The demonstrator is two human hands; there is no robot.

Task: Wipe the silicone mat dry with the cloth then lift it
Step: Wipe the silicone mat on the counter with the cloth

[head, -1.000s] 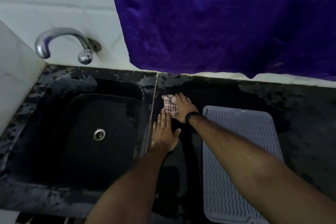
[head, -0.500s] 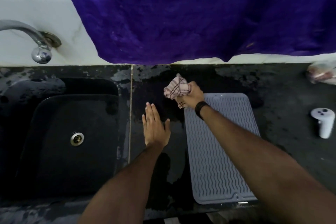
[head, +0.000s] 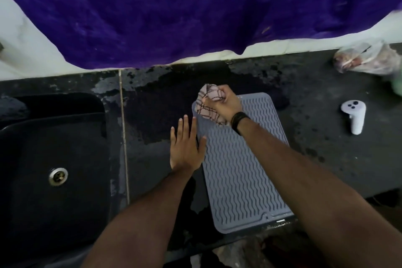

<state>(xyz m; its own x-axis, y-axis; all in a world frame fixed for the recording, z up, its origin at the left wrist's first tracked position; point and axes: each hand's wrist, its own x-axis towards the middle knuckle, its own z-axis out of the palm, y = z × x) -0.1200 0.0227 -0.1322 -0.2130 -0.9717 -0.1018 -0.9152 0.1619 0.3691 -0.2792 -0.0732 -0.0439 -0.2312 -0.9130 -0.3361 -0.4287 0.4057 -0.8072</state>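
Observation:
A grey ribbed silicone mat [head: 241, 172] lies flat on the dark wet counter, its long side running away from me. My right hand [head: 226, 103] grips a bunched pink checked cloth [head: 207, 104] over the mat's far left corner; the cloth hangs down onto the mat. My left hand [head: 186, 147] lies flat with fingers spread at the mat's left edge, thumb and index finger on the mat. My right forearm crosses the mat diagonally and hides part of it.
A black sink [head: 54, 159] with a metal drain sits to the left. A white controller [head: 354, 115] lies on the counter [head: 326, 137] to the right, a plastic bag [head: 367, 57] behind it. A purple cloth [head: 195, 6] hangs on the wall above.
My right hand picked up the cloth from the counter by the sink and carried it right, onto the mat's far corner. My left hand slid right to the mat's edge. The view shifted right.

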